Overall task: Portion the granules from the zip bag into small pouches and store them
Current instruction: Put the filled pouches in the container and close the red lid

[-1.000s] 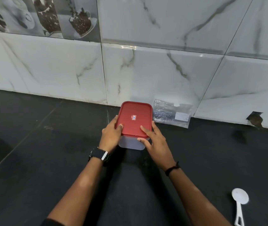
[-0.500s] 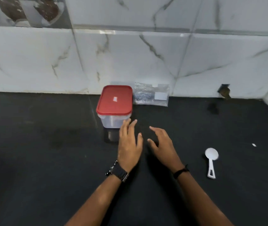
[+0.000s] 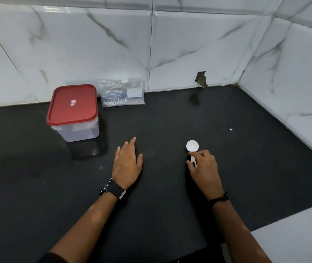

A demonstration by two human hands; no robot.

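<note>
The small white plastic measuring scoop [image 3: 192, 147] lies on the black worktop [image 3: 170, 114] toward its right side, round bowl pointing to the back wall and thin handle running toward the person, so its long axis lies front to back; the right hand [image 3: 204, 168] is on that handle, thumb and curled fingers pinching it, and looks about to lift it. The left hand [image 3: 127, 161] rests flat with fingers straight and spread, holding nothing, well apart from the scoop. The clear crinkled plastic zip bag [image 3: 122, 93] leans at the back edge against the white marble-look wall tiles [image 3: 94, 44], its white label too blurred to read. Just beside it to the left stands the clear rectangular plastic container with a red lid [image 3: 73, 111]; the lid's small sticker is illegible
</note>
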